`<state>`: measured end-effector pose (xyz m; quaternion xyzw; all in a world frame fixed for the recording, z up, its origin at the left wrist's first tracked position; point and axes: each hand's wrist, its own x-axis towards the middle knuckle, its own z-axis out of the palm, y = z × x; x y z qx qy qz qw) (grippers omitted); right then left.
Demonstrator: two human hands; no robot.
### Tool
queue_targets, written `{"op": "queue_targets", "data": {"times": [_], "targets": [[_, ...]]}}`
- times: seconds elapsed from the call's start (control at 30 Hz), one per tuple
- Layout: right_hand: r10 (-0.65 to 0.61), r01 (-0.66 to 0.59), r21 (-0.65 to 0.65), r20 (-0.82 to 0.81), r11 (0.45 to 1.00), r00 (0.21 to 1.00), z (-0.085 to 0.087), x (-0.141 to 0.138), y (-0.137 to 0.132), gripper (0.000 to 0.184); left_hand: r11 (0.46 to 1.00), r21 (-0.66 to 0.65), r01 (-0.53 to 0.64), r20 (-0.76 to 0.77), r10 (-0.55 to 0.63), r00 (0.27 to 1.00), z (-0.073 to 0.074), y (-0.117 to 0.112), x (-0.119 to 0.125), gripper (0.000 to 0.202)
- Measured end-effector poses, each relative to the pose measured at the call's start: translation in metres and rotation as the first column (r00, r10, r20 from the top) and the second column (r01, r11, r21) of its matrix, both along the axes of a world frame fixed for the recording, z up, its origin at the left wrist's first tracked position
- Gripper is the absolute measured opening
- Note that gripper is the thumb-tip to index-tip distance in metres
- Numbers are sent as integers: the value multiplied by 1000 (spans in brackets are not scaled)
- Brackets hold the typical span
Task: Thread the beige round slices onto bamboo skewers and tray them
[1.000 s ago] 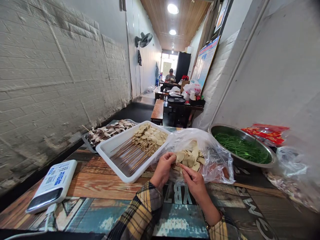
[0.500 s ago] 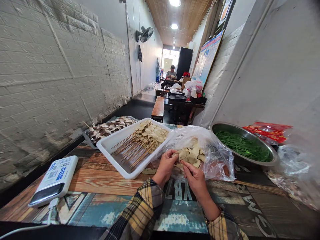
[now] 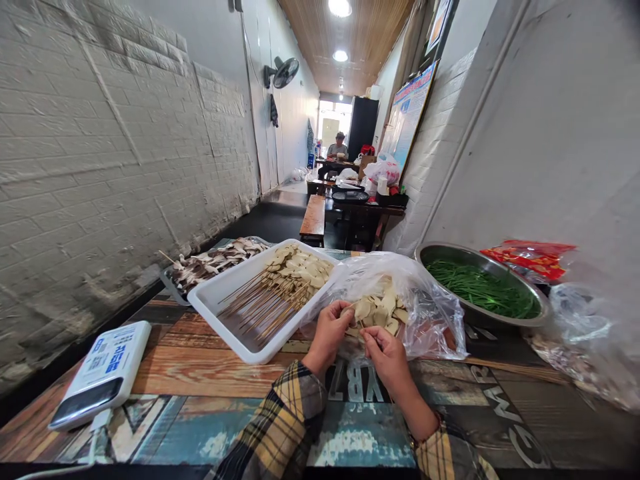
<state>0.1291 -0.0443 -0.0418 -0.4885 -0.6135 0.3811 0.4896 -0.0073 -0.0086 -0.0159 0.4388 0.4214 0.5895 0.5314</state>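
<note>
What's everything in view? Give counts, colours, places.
White tray: one, white, centre.
Skewers: many, brown, in white tray.
Skewered slices: many, cream, in white tray.
Bowl: one, silver, right side.
Strands: many, green, in bowl.
Packet: one, red, beside bowl.
Plastic bags: at least two, clear, flanking bowl.
Loose slices: many, cream, left bag.
Grey tray: one, grey, left of white tray.
Pieces: many, brown-white, on grey tray.
Device: one, white, left side.
Table: one, multicoloured, foreground.
Bench: one, brown, beyond table.
Far tables: several, dark, background.
Fan: one, black, upper left.
Person: one, grey-clad, background.
Left hand: one, bare, at loose slices.
Right hand: one, bare, at loose slices.
Sleeves: two, plaid, below hands.
</note>
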Motion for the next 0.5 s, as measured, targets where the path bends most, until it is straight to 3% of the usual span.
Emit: {"op": "queue_targets", "data": {"times": [0.33, 0.5], "targets": [[0, -2, -26, -78, 1000, 997, 2, -4, 2, 34, 999, 39, -31, -137, 36, 990, 0, 1, -1, 14], [-28, 24, -32, -118, 999, 993, 3, -4, 4, 32, 998, 50, 35, -170, -26, 985, 2, -2, 1, 14]]}}
